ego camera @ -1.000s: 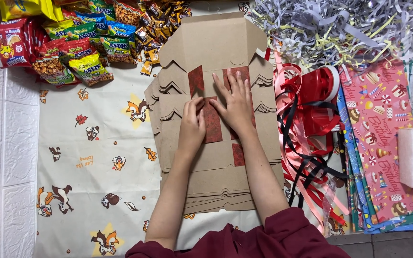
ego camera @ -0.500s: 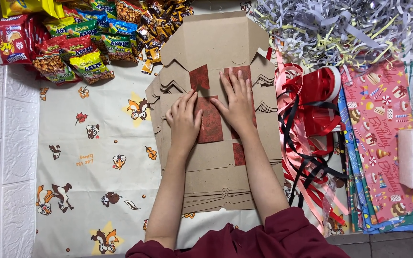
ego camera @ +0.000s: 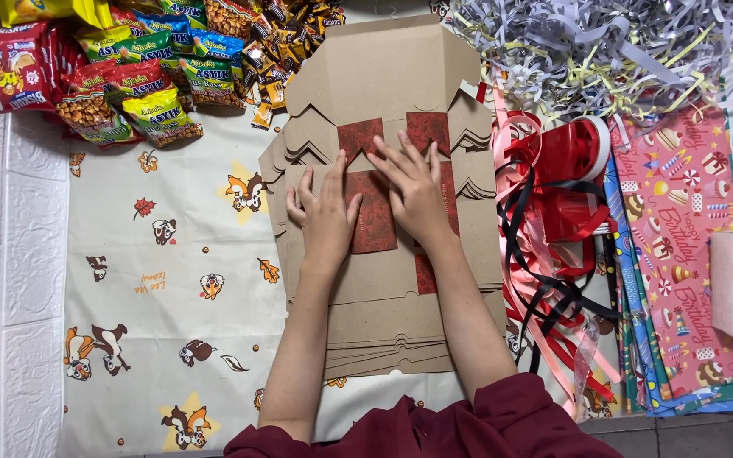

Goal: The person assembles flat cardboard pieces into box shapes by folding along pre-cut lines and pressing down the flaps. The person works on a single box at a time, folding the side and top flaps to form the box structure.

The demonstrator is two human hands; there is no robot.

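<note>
**Both hands flat on the cardboard stack**

The left hand (ego camera: 326,216) and right hand (ego camera: 413,191) lie spread, palms down, side by side on the cardboard stack (ego camera: 383,85), holding nothing. Under them shows a dark red panel (ego camera: 375,225). The stack rests mid-worktop, between snack packets (ego camera: 129,85) and red ribbons (ego camera: 553,212).

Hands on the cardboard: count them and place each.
2. The left hand lies flat on the stacked cardboard blanks; the right hand lies flat beside it. None appear hidden.
</note>
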